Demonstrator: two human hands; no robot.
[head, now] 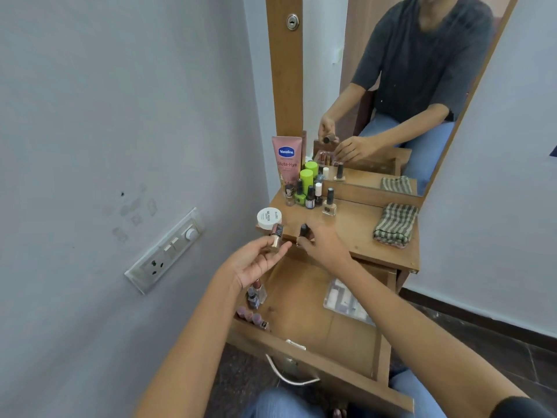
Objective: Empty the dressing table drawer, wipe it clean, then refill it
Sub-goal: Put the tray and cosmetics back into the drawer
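Most of the open drawer (313,321) shows bare wooden floor. It is pulled out from under the dressing table top (361,233), with its curved metal handle (286,377) on the near front panel. Along the drawer's left wall lie a few small cosmetic bottles (256,295), and nearer the front left corner a row of pink-capped tubes (252,317). A clear plastic packet (343,300) rests by the right wall. The right forearm crosses above it and hides part of it, and the left forearm covers part of the left wall.

The left hand (259,263) hovers over the drawer's back left corner, palm up. Its fingers and thumb pinch a copper-capped nail polish bottle (275,236). Just beside it, the right hand (327,247) is curled round a dark-capped bottle (303,231) at the top's front edge, above the drawer's back.

A white jar (269,218) sits at the top's front left corner. At the back left corner, a Vaseline tube (286,158) stands with green bottles (306,179) and a cluster of nail polish bottles (310,198); a beige polish bottle (329,203) stands just to their right. A folded striped cloth (396,224) lies near the right edge. The mirror (376,70) rises behind the top, and a switchboard (165,251) is on the left wall.
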